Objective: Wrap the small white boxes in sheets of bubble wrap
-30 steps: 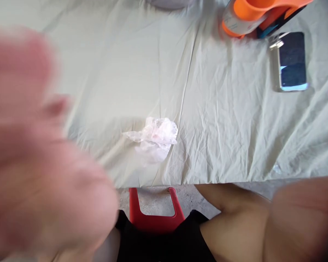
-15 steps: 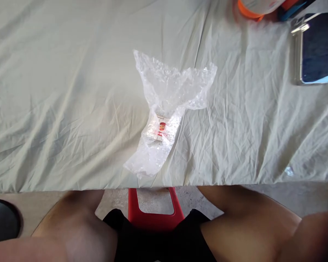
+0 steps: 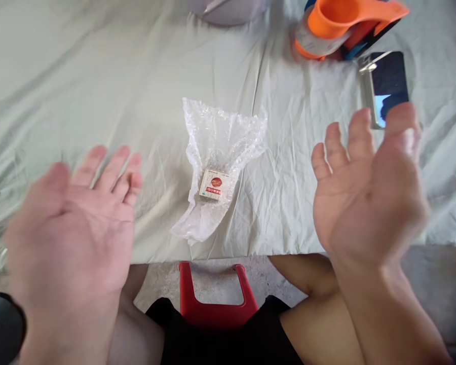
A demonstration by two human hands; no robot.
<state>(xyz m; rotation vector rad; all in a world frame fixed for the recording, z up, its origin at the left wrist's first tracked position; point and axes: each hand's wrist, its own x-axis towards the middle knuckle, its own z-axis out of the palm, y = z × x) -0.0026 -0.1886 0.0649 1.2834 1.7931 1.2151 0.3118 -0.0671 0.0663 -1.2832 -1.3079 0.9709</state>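
Note:
A sheet of clear bubble wrap (image 3: 230,134) lies on the cloth-covered table, crumpled and narrowing toward the near edge. Lying in its middle is a small pale box (image 3: 214,184) with a red round picture and a red label; I cannot tell whether a layer of wrap covers it. My left hand (image 3: 83,223) is raised to the left of the wrap, palm up, with fingers apart and nothing in it. On the other side my right hand (image 3: 365,197) is held up likewise, palm showing and fingers spread. Neither hand touches the wrap or the box.
A phone (image 3: 389,76) lies at the right behind my right hand. Beyond it stand an orange-topped container (image 3: 321,40) and a grey rounded object (image 3: 230,10). The wrinkled cloth (image 3: 99,76) covers the table. Below its near edge is a red stool (image 3: 220,312).
Both my hands have risen into view, open, on either side of the bubble wrap. The view has shifted, showing more of the far table. The box's printed face now shows more clearly.

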